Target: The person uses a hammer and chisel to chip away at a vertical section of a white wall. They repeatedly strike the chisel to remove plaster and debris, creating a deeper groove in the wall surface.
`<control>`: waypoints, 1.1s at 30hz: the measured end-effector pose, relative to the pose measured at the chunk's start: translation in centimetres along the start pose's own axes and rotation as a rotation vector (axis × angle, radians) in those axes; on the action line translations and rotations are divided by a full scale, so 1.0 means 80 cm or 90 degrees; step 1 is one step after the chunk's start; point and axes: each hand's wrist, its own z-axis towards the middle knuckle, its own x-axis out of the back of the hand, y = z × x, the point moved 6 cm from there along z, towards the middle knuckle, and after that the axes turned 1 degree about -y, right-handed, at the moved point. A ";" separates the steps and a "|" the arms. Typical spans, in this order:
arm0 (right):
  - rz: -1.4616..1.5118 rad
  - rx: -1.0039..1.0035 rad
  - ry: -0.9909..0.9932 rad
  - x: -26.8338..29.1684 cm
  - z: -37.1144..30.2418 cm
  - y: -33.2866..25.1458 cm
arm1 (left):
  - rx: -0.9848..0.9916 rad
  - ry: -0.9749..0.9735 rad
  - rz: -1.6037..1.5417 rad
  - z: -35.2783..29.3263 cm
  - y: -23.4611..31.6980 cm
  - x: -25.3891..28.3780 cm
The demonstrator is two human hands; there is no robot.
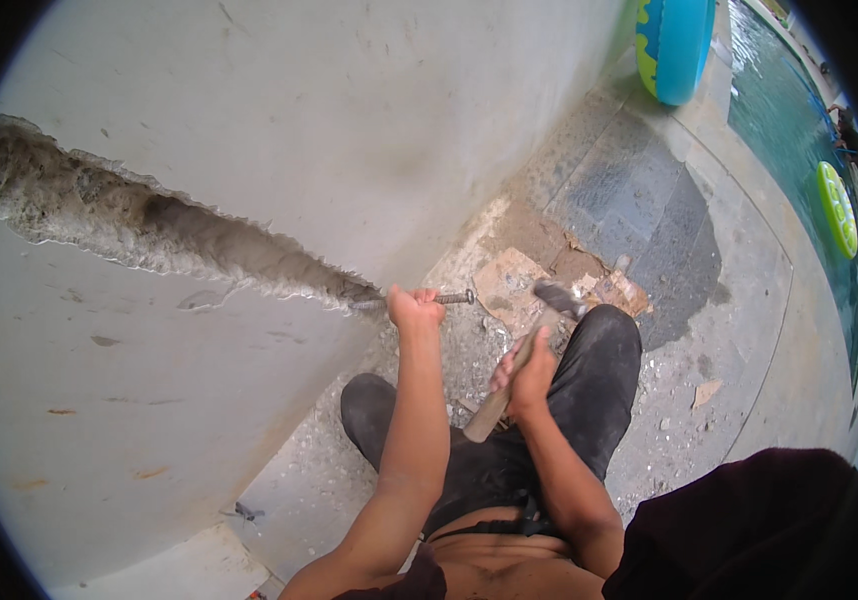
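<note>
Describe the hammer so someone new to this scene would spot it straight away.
From the rough groove in the pale wall, go right to the person's right hand, beside a dark-trousered knee. It grips the hammer: pale handle, dark head, unlike the ridged metal rod in the left hand.

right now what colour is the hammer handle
Light greyish tan; the hammer handle shows best in the head view.

Wall (369, 150): smooth, matt. Groove (219, 240): rough, crumbly, masonry-like. Rod (457, 297): ridged metal. Hammer handle (492, 412): matt, looks wooden; hammer head (560, 298): metal. Trousers (599, 375): dusty matt cloth. Floor (764, 330): stone-like, gritty. Swim ring (690, 50): glossy plastic.
</note>
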 end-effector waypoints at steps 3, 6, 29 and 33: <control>0.151 0.084 0.058 0.008 0.014 -0.040 | -0.002 -0.004 -0.016 0.000 0.002 -0.001; 0.212 0.151 0.109 0.011 0.014 -0.051 | -0.020 0.007 0.013 -0.003 -0.004 -0.001; 0.045 0.030 -0.052 -0.022 -0.010 -0.069 | -0.002 0.008 -0.045 0.012 0.015 -0.005; -0.056 0.435 -0.035 -0.007 0.003 -0.040 | 0.030 -0.006 -0.025 0.016 0.000 -0.009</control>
